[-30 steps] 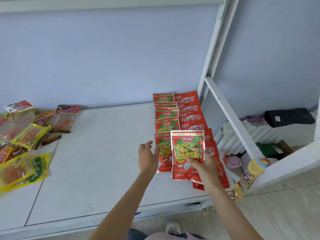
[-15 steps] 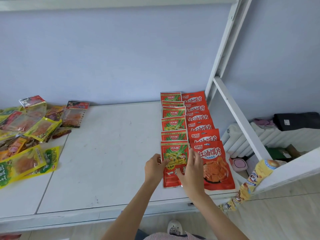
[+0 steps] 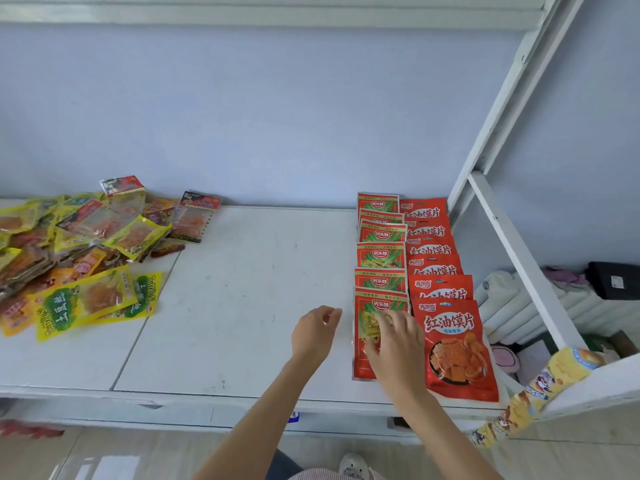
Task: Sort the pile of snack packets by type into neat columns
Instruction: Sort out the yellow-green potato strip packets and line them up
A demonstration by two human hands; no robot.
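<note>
- Left of frame: unsorted snack pile point(image 3: 83, 251), cut off by the frame edge.
- Centre: bare white tabletop point(image 3: 242, 306), open room.
- Left hand point(image 3: 313, 336), loosely curled, grasping nothing.
- Right hand point(image 3: 394, 344), fingers spread flat on the nearest red-green packet point(image 3: 363, 341), partly hiding it.
- Red packet column point(image 3: 433, 271) touches it, near the table's right edge.

I see what looks like a dorm room or small bedroom: a white metal bunk-bed frame point(image 3: 512, 237) stands over a white desk point(image 3: 242, 306) set against a pale blue wall point(image 3: 242, 116). Beside it sits a white radiator point(image 3: 512, 306) with clothes point(image 3: 613, 280) dropped on top.
</note>
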